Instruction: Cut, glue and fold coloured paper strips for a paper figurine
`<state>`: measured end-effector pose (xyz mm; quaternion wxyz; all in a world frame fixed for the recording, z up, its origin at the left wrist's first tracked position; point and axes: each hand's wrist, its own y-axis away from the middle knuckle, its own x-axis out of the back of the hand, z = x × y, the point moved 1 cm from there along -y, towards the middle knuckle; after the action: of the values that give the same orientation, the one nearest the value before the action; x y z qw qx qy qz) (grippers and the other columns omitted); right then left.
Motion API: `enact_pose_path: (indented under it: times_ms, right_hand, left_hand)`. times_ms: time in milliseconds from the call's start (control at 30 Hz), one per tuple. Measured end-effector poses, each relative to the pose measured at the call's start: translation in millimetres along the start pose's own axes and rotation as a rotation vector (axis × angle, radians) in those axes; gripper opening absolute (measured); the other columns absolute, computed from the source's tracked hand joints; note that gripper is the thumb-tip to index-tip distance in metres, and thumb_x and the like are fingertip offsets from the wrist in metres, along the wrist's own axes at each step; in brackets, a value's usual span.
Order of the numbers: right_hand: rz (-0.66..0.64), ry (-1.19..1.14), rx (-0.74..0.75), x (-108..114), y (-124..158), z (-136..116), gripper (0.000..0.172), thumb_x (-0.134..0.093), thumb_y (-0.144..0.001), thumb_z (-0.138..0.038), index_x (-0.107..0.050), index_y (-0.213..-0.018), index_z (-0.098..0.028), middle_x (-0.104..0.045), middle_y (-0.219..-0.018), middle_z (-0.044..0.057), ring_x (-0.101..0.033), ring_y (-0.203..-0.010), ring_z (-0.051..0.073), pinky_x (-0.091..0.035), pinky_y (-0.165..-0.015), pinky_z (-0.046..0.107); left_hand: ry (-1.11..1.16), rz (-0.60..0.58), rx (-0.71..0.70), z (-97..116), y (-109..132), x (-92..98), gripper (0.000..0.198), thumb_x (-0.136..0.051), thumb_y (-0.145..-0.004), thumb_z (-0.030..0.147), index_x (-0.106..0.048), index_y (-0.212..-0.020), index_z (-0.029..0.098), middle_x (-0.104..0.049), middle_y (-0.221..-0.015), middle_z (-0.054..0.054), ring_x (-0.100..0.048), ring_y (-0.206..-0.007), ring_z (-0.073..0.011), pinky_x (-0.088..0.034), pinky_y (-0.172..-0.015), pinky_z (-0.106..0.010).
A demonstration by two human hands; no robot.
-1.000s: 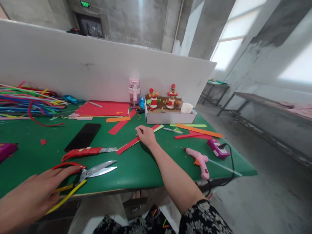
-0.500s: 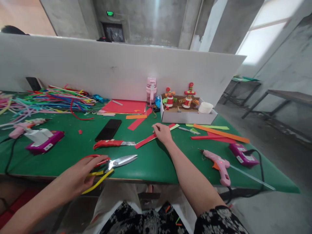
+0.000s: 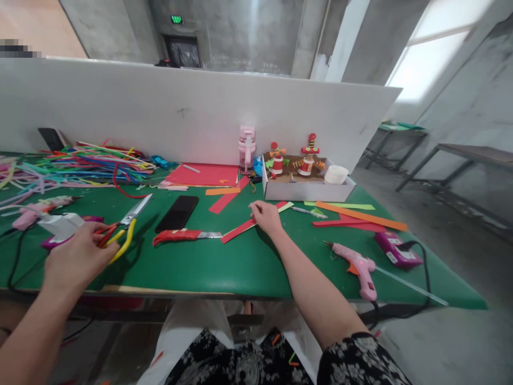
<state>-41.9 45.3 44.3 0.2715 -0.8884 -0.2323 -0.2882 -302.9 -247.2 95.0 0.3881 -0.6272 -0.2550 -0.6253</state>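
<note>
My left hand (image 3: 82,254) grips scissors (image 3: 130,224) with red and yellow handles. Their blades are together and point up and away over the left of the table. My right hand (image 3: 265,218) rests over a red paper strip (image 3: 238,231), with its fingers pinched together; whatever is between the fingertips is too small to make out. A yellow-green strip end (image 3: 285,208) shows beyond that hand. Between my hands lie a red-handled knife (image 3: 180,236) and a black phone (image 3: 178,212).
A pink glue gun (image 3: 358,266) lies at the right by a purple power block (image 3: 396,249). Behind my right hand stands a white box (image 3: 308,191) with two decorated figures. Coloured pipe cleaners (image 3: 96,163) are heaped at the back left. A white panel (image 3: 180,107) borders the far edge.
My left hand has carried the scissors left and up, away from the front edge, and their blades have come together. The right hand stays almost in place over the red strip.
</note>
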Motion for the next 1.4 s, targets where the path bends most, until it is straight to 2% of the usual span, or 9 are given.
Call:
enact_pose_path:
  times_ms: [133,300,467,567,700,900,1033,1167,1400]
  right_hand:
    - [-0.002,0.005,-0.007,-0.9,-0.4,0.5,0.023,-0.051,-0.094,-0.022,-0.072,-0.083,-0.021,-0.072,-0.068,-0.001,-0.066,-0.066,0.014,-0.043,-0.065,0.022]
    - [-0.007,0.001,-0.012,-1.9,-0.5,0.5,0.022,-0.051,-0.094,-0.023,-0.071,-0.085,-0.021,-0.072,-0.069,-0.001,-0.066,-0.066,0.014,-0.043,-0.067,0.022]
    - [-0.009,-0.020,-0.018,-0.2,-0.8,0.5,0.022,-0.052,-0.094,-0.022,-0.071,-0.084,-0.020,-0.072,-0.069,-0.001,-0.066,-0.067,0.014,-0.043,-0.067,0.022]
    - [0.006,-0.028,-0.026,1.5,-1.5,1.6,0.023,-0.051,-0.094,-0.021,-0.071,-0.083,-0.019,-0.072,-0.068,-0.001,-0.067,-0.067,0.014,-0.044,-0.068,0.021]
    - [0.024,-0.031,-0.019,1.7,-2.4,3.9,0.022,-0.052,-0.093,-0.022,-0.072,-0.082,-0.019,-0.072,-0.067,-0.001,-0.067,-0.067,0.014,-0.044,-0.067,0.022]
    - [0.106,-0.053,-0.028,4.9,-5.6,8.9,0.024,-0.050,-0.094,-0.025,-0.071,-0.083,-0.020,-0.073,-0.069,0.000,-0.066,-0.066,0.014,-0.045,-0.068,0.022]
    - [0.306,-0.105,-0.088,16.8,-8.3,13.8,0.026,-0.048,-0.094,-0.027,-0.071,-0.087,-0.018,-0.073,-0.070,0.001,-0.067,-0.067,0.015,-0.047,-0.072,0.023]
    - [0.380,-0.112,-0.179,24.6,-8.6,17.9,0.028,-0.045,-0.094,-0.027,-0.071,-0.088,-0.018,-0.075,-0.072,0.001,-0.067,-0.069,0.015,-0.047,-0.075,0.023]
    - [0.278,-0.058,-0.155,13.1,-7.9,16.9,0.025,-0.049,-0.094,-0.027,-0.071,-0.087,-0.020,-0.074,-0.071,0.000,-0.067,-0.068,0.014,-0.046,-0.071,0.023]
  left_hand:
    - [-0.135,-0.139,0.103,3.0,-14.2,-7.2,0.056,-0.038,-0.082,0.047,-0.054,-0.124,0.012,-0.074,-0.102,-0.021,-0.072,-0.087,-0.0362,-0.053,-0.062,-0.037]
    - [-0.212,-0.147,0.052,6.1,-2.1,-8.5,0.049,-0.034,-0.088,0.043,-0.058,-0.119,0.015,-0.074,-0.104,-0.021,-0.070,-0.091,-0.0349,-0.054,-0.069,-0.041]
    - [-0.121,0.077,-0.410,35.1,9.9,-13.4,0.048,-0.032,-0.092,0.036,-0.062,-0.122,0.016,-0.060,-0.140,-0.017,-0.054,-0.123,-0.0370,-0.049,-0.091,-0.050]
    - [-0.018,-0.022,-0.650,63.1,11.0,-26.9,0.045,-0.045,-0.085,0.027,-0.064,-0.126,0.023,-0.061,-0.140,-0.010,-0.050,-0.128,-0.0357,-0.047,-0.090,-0.047]
    - [-0.048,-0.044,-0.745,86.9,10.4,-40.4,0.049,-0.041,-0.082,0.014,-0.066,-0.124,0.021,-0.069,-0.127,-0.013,-0.055,-0.122,-0.0356,-0.047,-0.084,-0.047]
    - [-0.110,-0.029,-0.780,87.7,23.7,-33.3,0.042,-0.039,-0.085,0.018,-0.067,-0.117,0.018,-0.072,-0.102,-0.015,-0.065,-0.101,-0.0328,-0.048,-0.078,-0.043]
    - [-0.022,-0.106,-0.656,94.1,34.4,-27.4,0.042,-0.037,-0.088,0.028,-0.059,-0.122,0.017,-0.070,-0.098,-0.012,-0.067,-0.091,-0.0302,-0.049,-0.073,-0.038]
    - [-0.127,-0.137,-0.541,111.9,34.1,-29.7,0.034,-0.038,-0.089,0.028,-0.060,-0.111,0.015,-0.069,-0.090,-0.012,-0.068,-0.084,-0.0301,-0.049,-0.068,-0.037]
    - [-0.198,-0.058,-0.596,152.0,10.8,-26.4,0.038,-0.038,-0.093,0.024,-0.067,-0.113,0.011,-0.068,-0.113,-0.021,-0.061,-0.109,-0.0363,-0.050,-0.086,-0.043]
